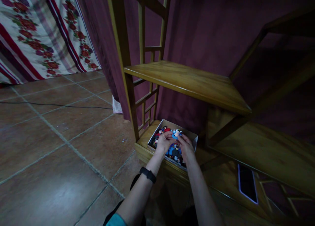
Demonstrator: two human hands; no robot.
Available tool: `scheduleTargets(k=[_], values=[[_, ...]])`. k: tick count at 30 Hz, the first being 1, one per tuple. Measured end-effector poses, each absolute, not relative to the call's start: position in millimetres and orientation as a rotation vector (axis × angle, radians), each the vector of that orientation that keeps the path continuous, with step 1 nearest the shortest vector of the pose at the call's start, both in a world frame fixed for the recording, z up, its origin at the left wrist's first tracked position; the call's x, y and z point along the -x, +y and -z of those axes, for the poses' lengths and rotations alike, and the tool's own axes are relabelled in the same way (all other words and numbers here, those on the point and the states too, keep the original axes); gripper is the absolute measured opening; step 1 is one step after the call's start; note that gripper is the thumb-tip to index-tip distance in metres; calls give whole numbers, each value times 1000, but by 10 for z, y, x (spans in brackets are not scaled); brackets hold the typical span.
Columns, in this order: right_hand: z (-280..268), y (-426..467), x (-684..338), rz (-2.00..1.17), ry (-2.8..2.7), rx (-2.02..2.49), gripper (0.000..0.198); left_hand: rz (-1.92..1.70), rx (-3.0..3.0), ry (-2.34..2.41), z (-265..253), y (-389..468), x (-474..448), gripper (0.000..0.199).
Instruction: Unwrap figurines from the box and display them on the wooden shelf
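Note:
Between my two hands, over a shallow box, is a small blue and white toy figure (176, 134). My left hand (164, 143) pinches it from the left, and my right hand (185, 146) has its fingers closed on the other side. The box (190, 134) has pale walls and sits on the lowest wooden shelf. Several small colourful figures (174, 152) lie in it, red and dark ones on the left, blue ones nearer me. My hands hide part of the contents. A black band circles my left wrist.
A wooden shelf board (187, 84) juts out above the box, held by a lattice side frame (130, 88). To the right, a phone-like dark slab with a purple edge (247, 183) lies on the low shelf. A thin black cable (61, 105) crosses the tiled floor.

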State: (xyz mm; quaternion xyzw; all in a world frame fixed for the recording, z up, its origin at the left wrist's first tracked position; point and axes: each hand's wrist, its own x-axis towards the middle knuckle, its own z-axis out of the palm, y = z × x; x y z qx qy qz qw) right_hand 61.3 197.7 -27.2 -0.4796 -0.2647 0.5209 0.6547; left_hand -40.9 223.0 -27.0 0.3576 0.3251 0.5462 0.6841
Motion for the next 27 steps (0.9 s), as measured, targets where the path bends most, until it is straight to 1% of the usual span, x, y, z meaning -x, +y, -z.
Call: scheduleTargets(k=[3,6,11,13,17,21,27], values=[[269,1969,-628,-1199,-620,1071,32,-1248,-815,754,293,2234,403,35],[270,1964,-650,-1224,-638,1055,32,-1262,-842,782,320,2242,389,37],[275,1975,-684,-1247,-648,1042,31,-1269,-842,781,371,2257,362,56],[285,1982,-696,-1257,-643,1035,29,-1264,-832,773,373,2254,360,60],[308,1989,-722,-1260,-605,1020,26,-1235,-784,766,322,2231,377,58],[298,1986,-735,-1288,-623,1011,28,-1147,-741,753,248,2212,398,55],[268,1975,-721,-1295,-644,1018,28,-1084,-748,735,228,2218,405,57]])
